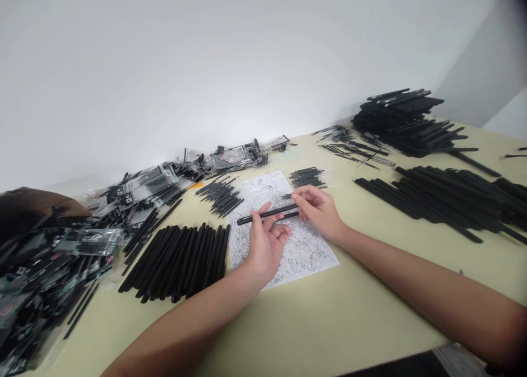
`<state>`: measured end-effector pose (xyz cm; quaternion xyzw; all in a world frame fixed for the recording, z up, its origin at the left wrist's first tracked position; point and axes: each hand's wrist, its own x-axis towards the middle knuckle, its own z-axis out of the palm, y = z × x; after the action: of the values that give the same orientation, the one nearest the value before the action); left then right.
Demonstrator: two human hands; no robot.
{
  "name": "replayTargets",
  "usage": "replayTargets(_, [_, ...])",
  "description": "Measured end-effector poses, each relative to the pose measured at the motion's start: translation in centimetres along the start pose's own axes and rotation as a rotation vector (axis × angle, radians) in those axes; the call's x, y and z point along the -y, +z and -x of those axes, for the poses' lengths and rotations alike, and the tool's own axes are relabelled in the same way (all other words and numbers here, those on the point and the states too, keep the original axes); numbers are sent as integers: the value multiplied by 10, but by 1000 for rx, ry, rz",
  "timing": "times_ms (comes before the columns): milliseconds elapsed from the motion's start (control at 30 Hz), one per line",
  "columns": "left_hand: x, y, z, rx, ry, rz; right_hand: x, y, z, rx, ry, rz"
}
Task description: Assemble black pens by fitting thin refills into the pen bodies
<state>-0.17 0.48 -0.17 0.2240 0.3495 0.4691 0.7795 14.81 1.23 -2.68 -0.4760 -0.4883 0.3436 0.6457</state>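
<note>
Lay spread across the pale table [370,311]: packaged pens [144,187] at left, black pen heaps [411,122] at right, scribbled paper [304,251] mid-table.

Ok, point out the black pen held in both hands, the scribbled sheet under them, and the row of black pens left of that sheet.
black pen [269,213], head view, mid-barrel between the hands.
scribbled sheet [304,251], head view, bare lower right part.
row of black pens [181,259], head view, middle of the row.

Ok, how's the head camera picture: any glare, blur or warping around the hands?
Head view: soft, even light, no glare on the table; left hand, right hand and the black pen they hold are sharp; wide-lens bending at the edges; the dark top right corner is vignetted.
</note>
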Motion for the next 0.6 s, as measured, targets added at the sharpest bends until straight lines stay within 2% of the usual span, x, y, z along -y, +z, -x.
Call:
replayTargets(100, [0, 0, 0, 0, 1, 3, 2, 0, 3, -2, -11, 34])
replayTargets(267, [0, 0, -1, -8, 0, 20, 8, 1, 6, 41, -110, 38])
replayTargets(467, [0, -1, -1, -6, 6, 12, 7, 2, 5, 22, -65, 75])
replayTargets(600, [0, 0, 0, -6, -3, 2, 9, 1, 5, -6, -122, 205])
